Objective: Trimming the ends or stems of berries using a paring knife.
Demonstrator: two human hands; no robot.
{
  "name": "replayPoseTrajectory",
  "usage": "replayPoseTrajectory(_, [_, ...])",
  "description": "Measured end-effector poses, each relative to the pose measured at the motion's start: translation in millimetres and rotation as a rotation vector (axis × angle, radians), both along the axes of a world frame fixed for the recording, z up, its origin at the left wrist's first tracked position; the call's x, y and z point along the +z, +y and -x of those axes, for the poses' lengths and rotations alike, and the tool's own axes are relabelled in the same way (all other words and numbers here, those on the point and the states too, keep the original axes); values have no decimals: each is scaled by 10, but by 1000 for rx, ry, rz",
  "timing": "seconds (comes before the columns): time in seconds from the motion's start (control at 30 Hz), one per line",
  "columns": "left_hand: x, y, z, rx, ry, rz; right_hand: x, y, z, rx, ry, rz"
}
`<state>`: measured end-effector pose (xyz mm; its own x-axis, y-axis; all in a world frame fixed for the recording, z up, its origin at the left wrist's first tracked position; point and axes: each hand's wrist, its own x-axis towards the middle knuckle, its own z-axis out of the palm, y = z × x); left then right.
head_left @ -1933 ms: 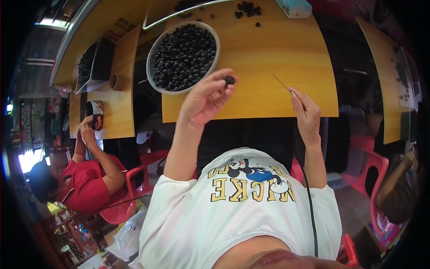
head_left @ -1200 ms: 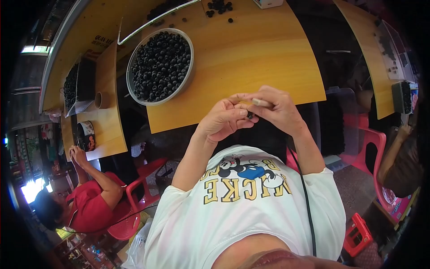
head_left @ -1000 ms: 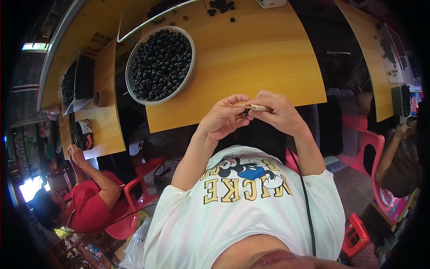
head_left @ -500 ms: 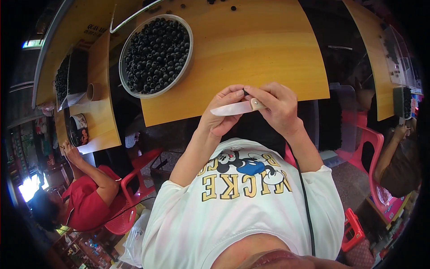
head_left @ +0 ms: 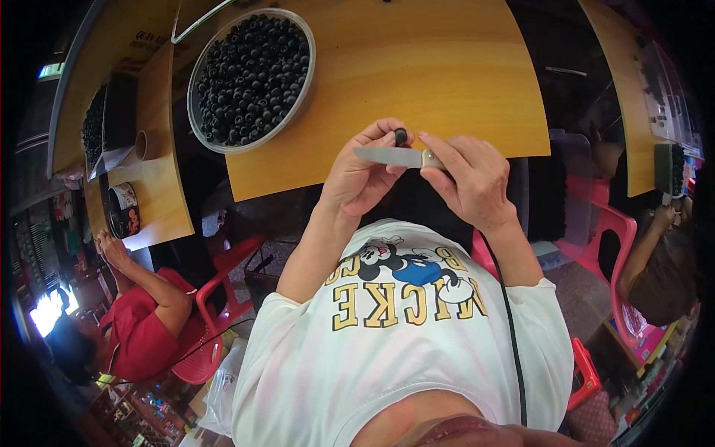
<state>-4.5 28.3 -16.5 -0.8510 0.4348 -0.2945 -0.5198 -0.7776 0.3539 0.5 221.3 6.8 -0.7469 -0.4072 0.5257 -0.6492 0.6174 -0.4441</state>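
Observation:
My left hand pinches a small round black piece, perhaps rubber, between thumb and fingertips. In my right hand is a short knife with a pale handle. Its blade points left, across the front of my left hand and just below the black piece. I cannot tell whether the blade touches it. Both hands are held over the near edge of the wooden table. To their left stands a round clear plastic tub, heaped with small dark pieces, some showing a hole.
A person in a red top sits left at another table, with a patterned round tin and a brown ring. Another person sits right, near a red chair. A black cable runs down my front.
My hands have drawn slightly apart and up. The black piece now stands up in my left fingertips, and my right fingers have come away from it. The view has shifted a little.

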Motion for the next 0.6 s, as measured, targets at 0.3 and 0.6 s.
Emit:
replayPoseTrajectory(0.3, [-118,-28,-48,-10,54,-77,-2,-7,11,-42,-8,-19])
replayPoseTrajectory(0.6, [-61,13,-39,23,-3,-79,-28,-6,14,-34,-4,-5])
